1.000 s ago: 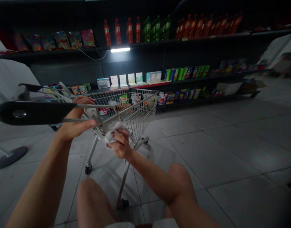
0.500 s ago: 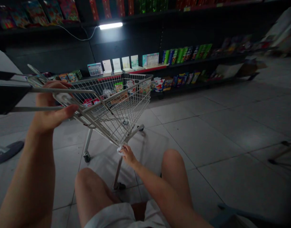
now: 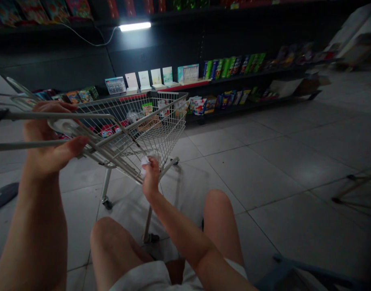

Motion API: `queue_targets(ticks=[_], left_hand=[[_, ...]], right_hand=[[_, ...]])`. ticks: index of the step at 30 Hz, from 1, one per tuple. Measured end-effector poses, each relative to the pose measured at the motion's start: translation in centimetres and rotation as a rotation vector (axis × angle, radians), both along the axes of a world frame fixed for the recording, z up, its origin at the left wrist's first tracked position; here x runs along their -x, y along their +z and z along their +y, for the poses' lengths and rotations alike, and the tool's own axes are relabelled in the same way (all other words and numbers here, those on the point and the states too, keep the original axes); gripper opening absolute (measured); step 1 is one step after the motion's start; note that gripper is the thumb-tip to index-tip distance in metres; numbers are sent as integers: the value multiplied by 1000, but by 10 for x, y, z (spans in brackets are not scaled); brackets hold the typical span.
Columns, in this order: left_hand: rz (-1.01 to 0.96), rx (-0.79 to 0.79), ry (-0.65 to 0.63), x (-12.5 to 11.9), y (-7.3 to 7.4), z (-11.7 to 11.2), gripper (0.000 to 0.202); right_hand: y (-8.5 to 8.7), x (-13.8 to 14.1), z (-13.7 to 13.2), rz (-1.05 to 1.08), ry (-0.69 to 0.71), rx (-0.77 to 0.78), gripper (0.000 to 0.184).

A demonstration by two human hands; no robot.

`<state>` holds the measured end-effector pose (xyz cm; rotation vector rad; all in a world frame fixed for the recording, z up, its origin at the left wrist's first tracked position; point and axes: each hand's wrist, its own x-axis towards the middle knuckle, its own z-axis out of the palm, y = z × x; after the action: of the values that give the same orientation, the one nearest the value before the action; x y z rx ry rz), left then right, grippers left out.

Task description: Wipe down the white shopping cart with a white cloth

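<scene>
A metal wire shopping cart (image 3: 170,129) stands in front of me, angled to the left. My left hand (image 3: 52,139) is closed around the cart's frame near the handle end, thumb toward me; a rounded whitish part shows between thumb and fingers. My right hand (image 3: 151,176) pinches a crumpled white cloth (image 3: 145,162) against the wire side of the basket, above the lower frame bar. Whether the cloth is fabric or paper I cannot tell. A caster wheel (image 3: 151,238) of the cart rests on the floor between my knees.
Behind the cart run dark shelves with boxes, green and blue cans (image 3: 224,68) and snack bags (image 3: 197,106). A lit tube lamp (image 3: 135,26) hangs above. A dark round base (image 3: 5,197) stands at left, a blue-grey object (image 3: 290,270) at lower right.
My right hand has moved up with the white cloth, from the lower corner of the basket to its wire side. My left hand keeps its grip; the view has shifted slightly.
</scene>
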<state>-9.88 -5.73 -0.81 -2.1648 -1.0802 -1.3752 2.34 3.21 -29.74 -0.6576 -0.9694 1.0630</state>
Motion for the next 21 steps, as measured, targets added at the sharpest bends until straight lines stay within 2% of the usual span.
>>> queue_targets(ticks=[2,4,7,9,10,11,13,16,18,19,21], left_hand=[[9,-6,-11,1,0,1,24],[15,-4,-14,4,-1,1,24],[15,-10,-9,9,-2,2,27],[14,-29,-5,11,-2,3,28],[14,-35,-3,12,-2,3,28],[10,-39,-3,13,-2,3,28],[-3,-40,-2,13,-2,2,29],[4,-33,-1,11,0,1,27],[23,-35,2,9,0,0,26],[30,-35,5,8,1,-1,26],[36,-29,17,7,1,-2,26]], right_hand=[[1,-4,-13,-146,-48,-151,18],[-16,-13,-19,-273,-38,-188,13],[-48,-19,-17,-315,-66,-8,10],[-51,-16,-15,-284,-115,85,12],[-42,-13,-16,-268,-125,91,13],[-26,-11,-18,-247,-132,78,14],[22,-10,-29,-210,-124,-37,18],[108,-20,-52,-234,-65,-423,22],[152,-29,-60,-256,-78,-680,25],[167,-33,-58,-259,-113,-786,26],[181,-38,-38,-287,-204,-919,27]])
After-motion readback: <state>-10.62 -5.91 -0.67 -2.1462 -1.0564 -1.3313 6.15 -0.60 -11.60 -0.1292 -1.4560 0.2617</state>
